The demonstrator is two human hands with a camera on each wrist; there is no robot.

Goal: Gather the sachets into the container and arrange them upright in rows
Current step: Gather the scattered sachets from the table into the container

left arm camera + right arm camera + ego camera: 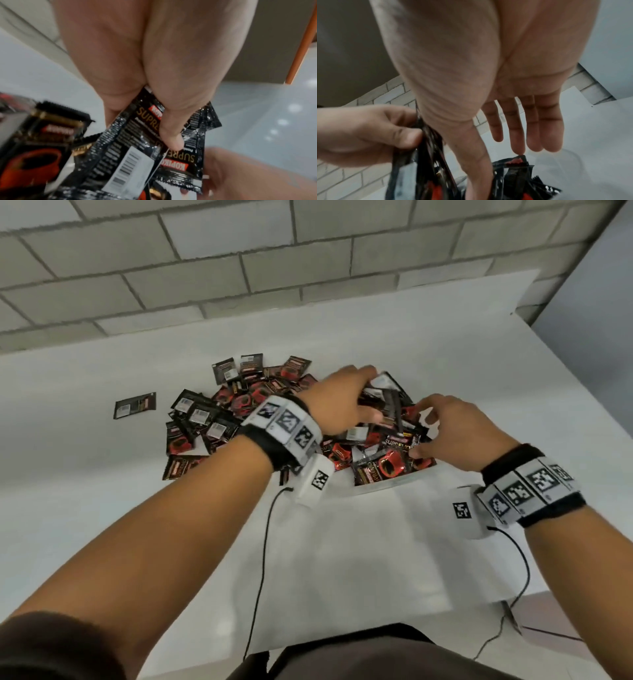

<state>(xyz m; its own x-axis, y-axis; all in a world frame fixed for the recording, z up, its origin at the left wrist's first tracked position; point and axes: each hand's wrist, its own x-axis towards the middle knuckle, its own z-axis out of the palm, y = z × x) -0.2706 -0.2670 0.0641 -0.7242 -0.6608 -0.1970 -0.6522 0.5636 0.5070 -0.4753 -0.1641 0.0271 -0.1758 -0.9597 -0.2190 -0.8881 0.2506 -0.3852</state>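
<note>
Sachets (219, 419) of Kopiko coffee, black and red, are lying in a loose heap on the white table (102, 508), spreading to the left of the container (394, 484), whose pale near rim is showing just below a jumble of packets already inside it. One stray sachet (134, 405) is lying flat, well apart from the heap on its left.

The left hand (342, 402) is reaching over the container and gripping a bundle of sachets (137, 148), thumb pressing on one face and fingers behind, the packets standing on edge with their long axes running roughly down toward the container. The right hand (455, 429) is hovering just beside that bundle, to its right. In the right wrist view its fingers (534, 124) are straight and relaxed, spread slightly and holding nothing, with a middle fingertip just touching the top edge of a packet sticking up from the pile.

The bundle is sitting directly above the container, so the coming move looks like a straight lowering, and the left hand is the one carrying it. The right hand is nearer the packets inside, and is probably best placed to clear or steady them so the bundle goes in upright. Nothing in the container is visibly standing in rows yet; most of the task seems to be ahead.
</note>
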